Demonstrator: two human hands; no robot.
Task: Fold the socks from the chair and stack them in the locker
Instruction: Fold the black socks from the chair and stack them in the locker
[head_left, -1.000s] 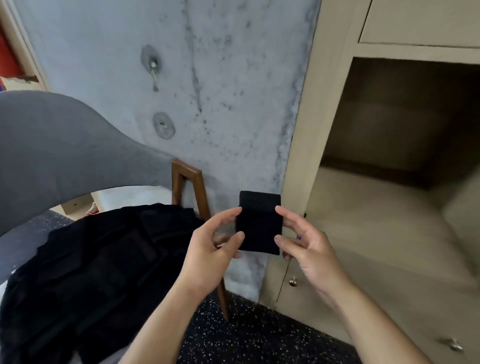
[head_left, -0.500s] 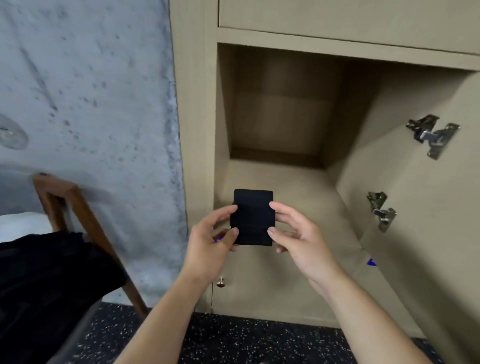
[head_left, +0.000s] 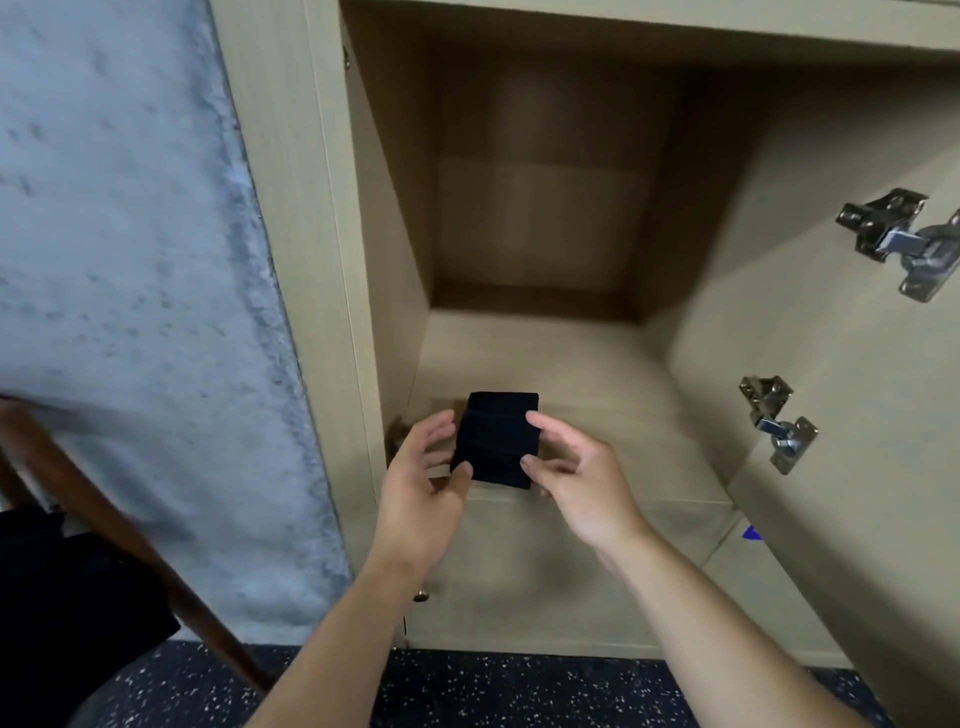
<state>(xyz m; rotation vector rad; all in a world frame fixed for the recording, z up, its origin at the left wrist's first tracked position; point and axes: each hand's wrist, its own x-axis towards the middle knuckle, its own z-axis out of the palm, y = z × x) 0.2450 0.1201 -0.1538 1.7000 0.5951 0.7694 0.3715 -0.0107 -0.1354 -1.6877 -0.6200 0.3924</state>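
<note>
Two hands: left hand (head_left: 421, 483) and right hand (head_left: 576, 478) pinching folded black sock (head_left: 496, 441) by its sides
Position: at open locker (head_left: 545, 353) mouth

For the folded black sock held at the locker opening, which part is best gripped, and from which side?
Grip the folded sock by its two long side edges, one hand from each side, as the left hand and right hand do now. It is a flat, upright rectangle, so pinching the edges probably keeps the fold closed.
</note>
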